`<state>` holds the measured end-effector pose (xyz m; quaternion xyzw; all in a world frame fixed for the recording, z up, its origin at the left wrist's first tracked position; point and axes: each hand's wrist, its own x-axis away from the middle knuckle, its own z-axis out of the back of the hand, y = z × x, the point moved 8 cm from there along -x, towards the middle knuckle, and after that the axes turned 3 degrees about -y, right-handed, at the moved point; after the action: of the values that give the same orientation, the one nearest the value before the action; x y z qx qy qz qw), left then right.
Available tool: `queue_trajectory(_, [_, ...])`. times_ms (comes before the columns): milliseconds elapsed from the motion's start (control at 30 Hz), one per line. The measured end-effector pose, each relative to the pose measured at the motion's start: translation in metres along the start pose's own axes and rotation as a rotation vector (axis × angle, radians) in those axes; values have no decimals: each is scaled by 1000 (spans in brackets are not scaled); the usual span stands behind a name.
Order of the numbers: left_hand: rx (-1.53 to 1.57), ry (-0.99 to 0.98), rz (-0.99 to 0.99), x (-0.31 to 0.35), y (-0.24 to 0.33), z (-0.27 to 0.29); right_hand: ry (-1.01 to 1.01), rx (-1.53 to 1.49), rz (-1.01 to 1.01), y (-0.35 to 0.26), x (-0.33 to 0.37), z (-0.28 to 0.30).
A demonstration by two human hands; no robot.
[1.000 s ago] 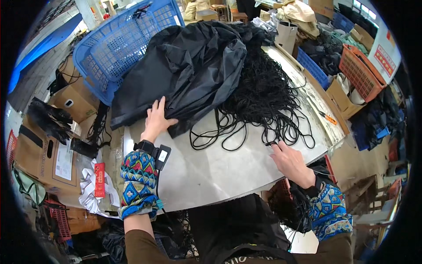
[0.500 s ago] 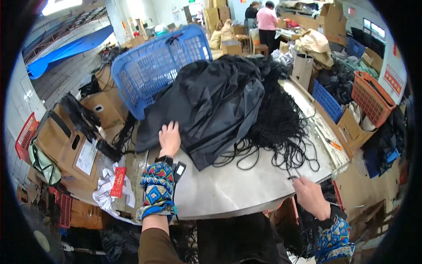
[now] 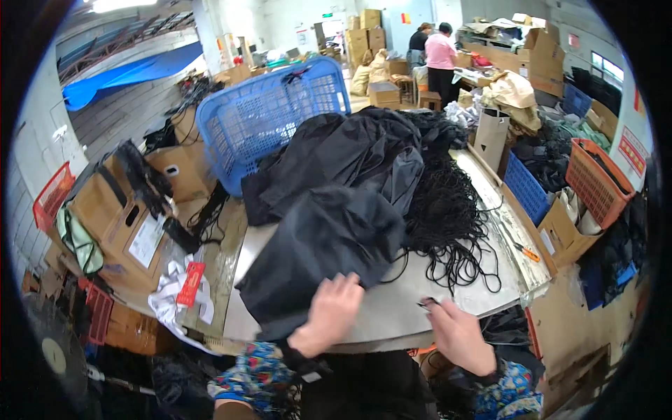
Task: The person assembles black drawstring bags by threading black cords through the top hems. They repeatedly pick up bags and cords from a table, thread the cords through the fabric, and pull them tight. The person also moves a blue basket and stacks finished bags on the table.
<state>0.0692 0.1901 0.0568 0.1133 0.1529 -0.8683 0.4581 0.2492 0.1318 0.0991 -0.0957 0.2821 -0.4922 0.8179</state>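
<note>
A piece of black cloth lies spread on the pale tabletop in front of me, its near edge by the table's front. My left hand, a little blurred, rests on the cloth's near right part with its fingers stretched out. To the right, my right hand is closed round a small dark object with a shiny tip; its kind is too small to tell. Behind the cloth rises a heap of black fabric. Many black cords spill from the heap's right side toward the right hand.
A blue plastic basket leans behind the heap. Orange-handled snips lie at the table's right edge. Left are a cardboard box and white cloth strips with a red packet. Further back, a person in pink stands at another table.
A piece of black cloth has come toward me from the heap, and my left hand has moved right and nearer. My right hand has shifted left, away from the cord ends.
</note>
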Motion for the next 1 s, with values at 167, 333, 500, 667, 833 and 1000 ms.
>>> queue_trajectory(167, [336,6,40,52,66,-41,-96,58,94,14,-23,-102])
queue_trajectory(333, [403,403,543,154,26,24,-151,433,-8,82,-26,-131])
queue_trajectory(500, [1355,520,1257,231,6,-61,-14,280,-80,112,-52,-105])
queue_trajectory(667, [1720,316,1161,204,36,-81,163,-64,-34,41,11,-38])
queue_trajectory(833, [1437,758,1301,229,17,-81,2,-253,-190,17,86,-71])
queue_trajectory(1000, [996,491,961,201,-14,-61,-94,-412,-213,-3,95,-107])
